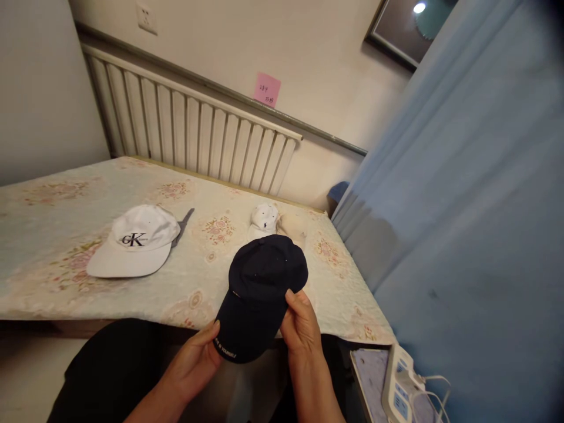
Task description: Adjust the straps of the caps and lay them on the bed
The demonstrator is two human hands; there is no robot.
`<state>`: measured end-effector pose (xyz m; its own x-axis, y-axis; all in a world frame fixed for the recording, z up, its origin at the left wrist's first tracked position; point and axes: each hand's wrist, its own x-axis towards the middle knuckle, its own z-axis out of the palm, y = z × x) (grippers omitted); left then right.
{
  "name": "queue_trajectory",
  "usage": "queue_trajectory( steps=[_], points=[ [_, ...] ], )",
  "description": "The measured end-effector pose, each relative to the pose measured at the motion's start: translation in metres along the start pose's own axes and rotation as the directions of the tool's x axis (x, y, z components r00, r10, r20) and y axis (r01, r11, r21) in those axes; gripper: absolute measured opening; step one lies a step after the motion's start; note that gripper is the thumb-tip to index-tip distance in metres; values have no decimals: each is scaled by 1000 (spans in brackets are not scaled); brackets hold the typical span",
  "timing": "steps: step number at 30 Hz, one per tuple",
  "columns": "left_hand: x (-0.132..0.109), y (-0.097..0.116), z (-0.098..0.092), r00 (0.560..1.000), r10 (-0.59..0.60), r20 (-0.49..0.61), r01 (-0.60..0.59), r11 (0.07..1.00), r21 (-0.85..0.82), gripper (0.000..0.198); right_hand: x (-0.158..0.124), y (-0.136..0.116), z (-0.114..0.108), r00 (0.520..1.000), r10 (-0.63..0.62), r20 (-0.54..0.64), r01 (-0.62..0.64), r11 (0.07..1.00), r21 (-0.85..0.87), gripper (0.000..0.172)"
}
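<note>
The dark navy cloth baseball cap [261, 291] is held in the air over the near edge of the table with a pale floral cloth [57, 276], crown pointing away from the person and brim towards them. It looks light and soft in the crown, which would likely cave in under a squeeze, while the brim seems stiffer and is probably the surest place to take hold (the cloth should not slip much against skin). The left hand [196, 359] is closed on the near left corner of the brim, thumb lying on top by the small white lettering and the other fingers curled out of sight beneath. The right hand [302, 328] pinches the right side where brim meets crown, thumb on top, fingers tucked under. Well apart on the cloth lies a white cotton cap with a black logo [136, 242], and just beyond the dark cap sit a small white cap [264, 217] and a beige cap [294, 226], touching one another.
</note>
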<state>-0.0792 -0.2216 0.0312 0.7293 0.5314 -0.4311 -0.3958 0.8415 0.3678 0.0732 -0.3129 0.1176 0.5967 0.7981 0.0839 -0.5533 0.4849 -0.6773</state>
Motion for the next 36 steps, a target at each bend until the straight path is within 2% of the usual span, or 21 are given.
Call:
queue_trajectory(
  steps=[7, 15, 22, 29, 36],
  points=[
    [-2, -2, 2, 1000, 19, -23, -19, 1000, 1, 49, -4, 2, -5, 999, 23, 34, -24, 999, 36, 56],
    [-9, 1, 12, 999, -5, -44, 3, 999, -52, 51, -7, 3, -7, 999, 39, -18, -38, 997, 73, 52],
    [-17, 2, 17, 994, -59, -87, 52, 995, -84, 45, -8, -1, -6, 997, 32, -67, -26, 996, 84, 59],
    [-20, 3, 21, 990, -142, -25, 139, 986, -87, 38, -9, -1, -10, 991, 62, -116, -50, 993, 105, 55],
    [-18, 6, 34, 991, -136, 9, 136, 989, -58, 37, -15, -1, -9, 982, 73, -173, -51, 990, 129, 57]
  ],
)
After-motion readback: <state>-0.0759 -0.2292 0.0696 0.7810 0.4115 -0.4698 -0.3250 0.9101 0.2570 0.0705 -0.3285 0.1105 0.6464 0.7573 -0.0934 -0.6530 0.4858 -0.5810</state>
